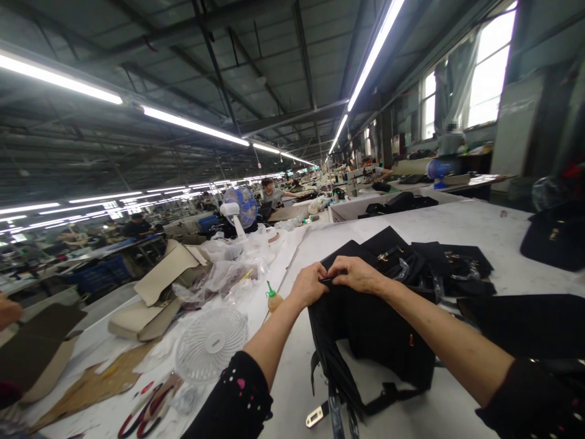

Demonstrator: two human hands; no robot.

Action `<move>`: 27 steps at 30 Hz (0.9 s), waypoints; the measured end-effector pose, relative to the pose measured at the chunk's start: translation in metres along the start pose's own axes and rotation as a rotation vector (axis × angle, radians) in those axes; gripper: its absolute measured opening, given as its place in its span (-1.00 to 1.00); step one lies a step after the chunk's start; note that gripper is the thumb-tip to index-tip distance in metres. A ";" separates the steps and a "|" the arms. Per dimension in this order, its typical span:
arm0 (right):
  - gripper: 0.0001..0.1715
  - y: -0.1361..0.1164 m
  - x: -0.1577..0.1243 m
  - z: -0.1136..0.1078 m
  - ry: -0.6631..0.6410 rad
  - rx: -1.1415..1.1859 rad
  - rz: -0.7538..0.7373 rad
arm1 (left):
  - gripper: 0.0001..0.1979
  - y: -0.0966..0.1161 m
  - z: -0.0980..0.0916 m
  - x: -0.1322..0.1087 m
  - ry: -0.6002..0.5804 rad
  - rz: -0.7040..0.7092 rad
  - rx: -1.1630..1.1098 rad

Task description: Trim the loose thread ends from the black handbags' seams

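Observation:
A black bag (388, 332) stands on the white table in front of me, with straps hanging down its near side. My left hand (311, 284) pinches the top edge of the bag at its left corner. Right beside it, my right hand (355, 274) grips the same edge, thumb and fingers pressed together. The two hands almost touch. A metal tag (314, 417) on a black strap lies below the bag. More black bag pieces (450, 262) with metal fittings lie just behind and to the right.
Left of my arm are a white fan (212, 344), scissors (148, 407), a small glue bottle (273, 299) and crumpled clear plastic (242, 259). Beige panels (171, 274) are stacked further left. A black bag (555, 236) sits at the far right. A person's hand (9, 311) shows at the left edge.

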State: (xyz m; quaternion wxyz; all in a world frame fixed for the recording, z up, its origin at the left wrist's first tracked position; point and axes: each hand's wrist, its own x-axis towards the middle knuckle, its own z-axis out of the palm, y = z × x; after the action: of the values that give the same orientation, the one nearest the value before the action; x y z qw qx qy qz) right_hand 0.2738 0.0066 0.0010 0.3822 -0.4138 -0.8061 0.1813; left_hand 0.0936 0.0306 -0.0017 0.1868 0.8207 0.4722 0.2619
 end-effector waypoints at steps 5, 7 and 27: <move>-0.88 0.003 -0.001 0.000 0.020 -0.121 -0.111 | -0.74 0.005 -0.002 -0.003 0.014 -0.030 0.016; -0.87 0.005 -0.001 0.000 0.014 -0.141 -0.135 | -0.73 0.006 -0.002 -0.003 0.027 -0.026 0.026; -0.90 -0.002 -0.002 0.008 0.082 -0.299 0.096 | -0.77 0.019 -0.007 -0.007 -0.026 -0.014 0.160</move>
State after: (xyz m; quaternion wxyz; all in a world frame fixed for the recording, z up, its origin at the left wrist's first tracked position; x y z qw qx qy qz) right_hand 0.2679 0.0041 -0.0041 0.3397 -0.5110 -0.7873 0.0603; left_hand 0.0994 0.0161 0.0127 0.1285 0.8330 0.4950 0.2112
